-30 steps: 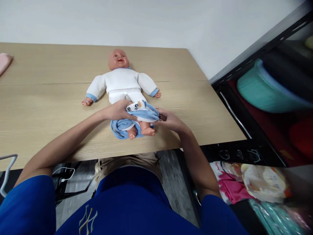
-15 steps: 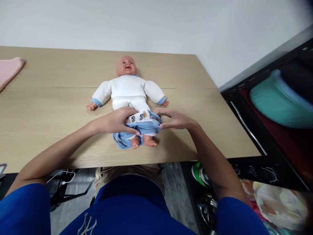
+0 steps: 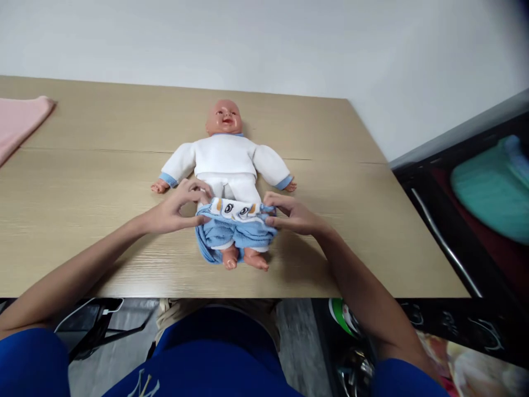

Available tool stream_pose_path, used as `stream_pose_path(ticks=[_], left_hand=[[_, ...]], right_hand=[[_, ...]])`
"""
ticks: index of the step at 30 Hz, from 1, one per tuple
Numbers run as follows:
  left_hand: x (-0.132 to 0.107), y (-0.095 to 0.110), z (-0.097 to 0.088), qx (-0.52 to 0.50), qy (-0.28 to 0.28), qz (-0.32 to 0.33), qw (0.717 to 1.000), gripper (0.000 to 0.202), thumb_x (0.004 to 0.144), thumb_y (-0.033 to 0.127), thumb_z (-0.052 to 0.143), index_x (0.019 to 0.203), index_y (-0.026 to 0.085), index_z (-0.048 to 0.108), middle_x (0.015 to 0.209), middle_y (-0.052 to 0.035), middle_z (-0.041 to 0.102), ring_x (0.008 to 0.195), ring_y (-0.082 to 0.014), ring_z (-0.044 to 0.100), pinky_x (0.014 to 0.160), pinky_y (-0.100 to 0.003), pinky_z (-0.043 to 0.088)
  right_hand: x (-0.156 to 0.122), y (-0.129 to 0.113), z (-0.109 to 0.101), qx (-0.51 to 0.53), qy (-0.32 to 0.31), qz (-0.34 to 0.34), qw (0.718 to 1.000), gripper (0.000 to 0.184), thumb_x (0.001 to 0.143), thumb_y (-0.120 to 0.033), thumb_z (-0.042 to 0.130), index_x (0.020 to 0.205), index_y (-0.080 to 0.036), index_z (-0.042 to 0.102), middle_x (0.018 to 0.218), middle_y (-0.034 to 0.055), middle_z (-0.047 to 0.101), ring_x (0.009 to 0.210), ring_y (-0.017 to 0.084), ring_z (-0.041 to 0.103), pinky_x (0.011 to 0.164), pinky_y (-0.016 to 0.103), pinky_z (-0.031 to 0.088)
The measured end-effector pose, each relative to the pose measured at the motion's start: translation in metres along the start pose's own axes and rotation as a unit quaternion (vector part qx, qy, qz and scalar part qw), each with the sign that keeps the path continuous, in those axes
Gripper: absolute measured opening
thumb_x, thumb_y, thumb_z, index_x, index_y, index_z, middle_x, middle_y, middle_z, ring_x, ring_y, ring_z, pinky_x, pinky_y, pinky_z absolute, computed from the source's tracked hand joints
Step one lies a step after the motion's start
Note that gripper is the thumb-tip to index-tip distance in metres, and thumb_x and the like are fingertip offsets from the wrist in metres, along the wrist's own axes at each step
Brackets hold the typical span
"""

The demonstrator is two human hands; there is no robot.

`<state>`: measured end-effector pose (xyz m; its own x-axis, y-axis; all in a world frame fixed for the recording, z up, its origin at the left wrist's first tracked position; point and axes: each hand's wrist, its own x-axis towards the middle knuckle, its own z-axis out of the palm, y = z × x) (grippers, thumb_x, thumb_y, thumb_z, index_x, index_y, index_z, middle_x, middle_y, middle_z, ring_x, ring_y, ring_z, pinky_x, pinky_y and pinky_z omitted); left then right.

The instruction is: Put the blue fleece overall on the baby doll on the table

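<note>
A baby doll (image 3: 225, 157) in a white top with blue cuffs lies on its back on the wooden table (image 3: 103, 182), feet towards me. Blue overalls (image 3: 235, 234) with a white bib and printed eyes cover its lower legs, and its bare feet stick out below. At the left edge of the overalls, my left hand (image 3: 177, 207) is closed, pinching the fabric between thumb and fingers. Opposite it, my right hand (image 3: 291, 214) pinches the right edge near a blue strap. Part of the overalls spreads flat under the doll's legs.
A folded pink cloth (image 3: 22, 124) rests at the table's far left. To the right stands a black rack (image 3: 433, 220) with a teal basin (image 3: 491, 187). Under the table edge at right are a green-and-white round item (image 3: 343, 317) and shiny metalware (image 3: 355, 369).
My left hand has shifted from across the doll's legs to the left edge of the overalls. The overalls now lie straighter over both legs, and the view has tilted slightly.
</note>
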<state>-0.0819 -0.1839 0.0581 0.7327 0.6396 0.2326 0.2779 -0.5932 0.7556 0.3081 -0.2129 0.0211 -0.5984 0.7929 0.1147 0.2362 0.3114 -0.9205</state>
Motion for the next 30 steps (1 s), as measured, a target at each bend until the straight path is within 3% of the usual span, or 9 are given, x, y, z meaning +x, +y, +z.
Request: stream_pose_path(ticks=[3, 6, 10, 13, 16, 20, 23, 27, 30], left_hand=[[-0.010, -0.017, 0.019, 0.027, 0.122, 0.018, 0.992, 0.024, 0.107, 0.047, 0.084, 0.111, 0.026, 0.073, 0.161, -0.0129, 0.066, 0.156, -0.0364, 0.056, 0.136, -0.063, 0.041], [-0.010, -0.026, 0.038, -0.014, 0.180, 0.003, 0.984, 0.026, 0.114, 0.049, 0.074, 0.113, 0.025, 0.067, 0.158, -0.0149, 0.069, 0.154, -0.0350, 0.060, 0.135, -0.062, 0.044], [0.003, -0.034, 0.052, -0.113, 0.239, -0.059, 0.963, 0.041, 0.116, 0.065, 0.067, 0.114, 0.024, 0.061, 0.116, -0.0085, 0.074, 0.109, -0.0255, 0.072, 0.100, -0.044, 0.062], [0.014, -0.042, 0.054, -0.168, 0.286, -0.124, 0.935, 0.055, 0.109, 0.079, 0.072, 0.115, 0.026, 0.058, 0.088, 0.0024, 0.057, 0.075, -0.0170, 0.054, 0.068, -0.032, 0.050], [0.025, -0.051, 0.051, -0.239, 0.291, -0.152, 0.914, 0.065, 0.100, 0.085, 0.082, 0.116, 0.027, 0.057, 0.083, 0.0053, 0.051, 0.068, -0.0146, 0.046, 0.060, -0.028, 0.041], [0.038, -0.062, 0.047, -0.294, 0.273, -0.151, 0.903, 0.071, 0.090, 0.086, 0.091, 0.109, 0.024, 0.063, 0.093, 0.0013, 0.063, 0.084, -0.0172, 0.060, 0.076, -0.029, 0.054], [0.043, -0.065, 0.045, -0.298, 0.259, -0.157, 0.905, 0.069, 0.091, 0.087, 0.087, 0.110, 0.025, 0.063, 0.099, 0.0000, 0.066, 0.090, -0.0199, 0.063, 0.085, -0.032, 0.056], [0.035, -0.062, 0.044, -0.205, 0.247, -0.163, 0.933, 0.051, 0.104, 0.074, 0.076, 0.113, 0.025, 0.064, 0.107, -0.0027, 0.068, 0.105, -0.0249, 0.066, 0.101, -0.039, 0.057], [0.022, -0.059, 0.047, -0.119, 0.255, -0.156, 0.947, 0.044, 0.103, 0.067, 0.074, 0.113, 0.024, 0.067, 0.116, -0.0057, 0.070, 0.120, -0.0296, 0.066, 0.116, -0.045, 0.053]], right_hand=[[-0.002, 0.001, 0.009, 0.029, 0.081, -0.022, 0.996, 0.048, 0.108, -0.073, 0.078, 0.099, -0.027, 0.070, 0.110, 0.0057, 0.070, 0.101, 0.025, 0.066, 0.093, 0.038, 0.056], [0.007, 0.009, 0.027, 0.055, 0.181, 0.001, 0.982, 0.049, 0.112, -0.076, 0.071, 0.103, -0.028, 0.068, 0.102, 0.0039, 0.070, 0.095, 0.023, 0.065, 0.088, 0.037, 0.055], [0.028, 0.023, 0.054, 0.089, 0.265, 0.060, 0.958, 0.057, 0.105, -0.085, 0.074, 0.103, -0.029, 0.062, 0.079, -0.0037, 0.058, 0.070, 0.019, 0.049, 0.064, 0.032, 0.042], [0.043, 0.027, 0.066, 0.074, 0.312, 0.062, 0.945, 0.057, 0.105, -0.086, 0.072, 0.103, -0.030, 0.060, 0.074, -0.0062, 0.046, 0.064, 0.017, 0.039, 0.058, 0.032, 0.032], [0.054, 0.027, 0.068, 0.048, 0.349, 0.057, 0.934, 0.054, 0.109, -0.084, 0.068, 0.104, -0.031, 0.060, 0.074, -0.0061, 0.044, 0.064, 0.018, 0.039, 0.058, 0.032, 0.030], [0.070, 0.031, 0.063, 0.032, 0.383, 0.048, 0.922, 0.056, 0.107, -0.086, 0.067, 0.103, -0.030, 0.059, 0.079, -0.0030, 0.052, 0.071, 0.020, 0.048, 0.062, 0.033, 0.040], [0.079, 0.038, 0.057, 0.043, 0.384, 0.050, 0.921, 0.060, 0.104, -0.090, 0.067, 0.102, -0.030, 0.060, 0.081, -0.0014, 0.055, 0.077, 0.022, 0.052, 0.067, 0.034, 0.045], [0.073, 0.042, 0.050, 0.081, 0.356, 0.073, 0.928, 0.065, 0.095, -0.094, 0.074, 0.098, -0.030, 0.062, 0.076, -0.0030, 0.054, 0.072, 0.021, 0.050, 0.066, 0.034, 0.043], [0.057, 0.043, 0.047, 0.091, 0.344, 0.081, 0.931, 0.066, 0.087, -0.091, 0.084, 0.096, -0.028, 0.068, 0.084, -0.0010, 0.065, 0.080, 0.021, 0.058, 0.075, 0.035, 0.050]])
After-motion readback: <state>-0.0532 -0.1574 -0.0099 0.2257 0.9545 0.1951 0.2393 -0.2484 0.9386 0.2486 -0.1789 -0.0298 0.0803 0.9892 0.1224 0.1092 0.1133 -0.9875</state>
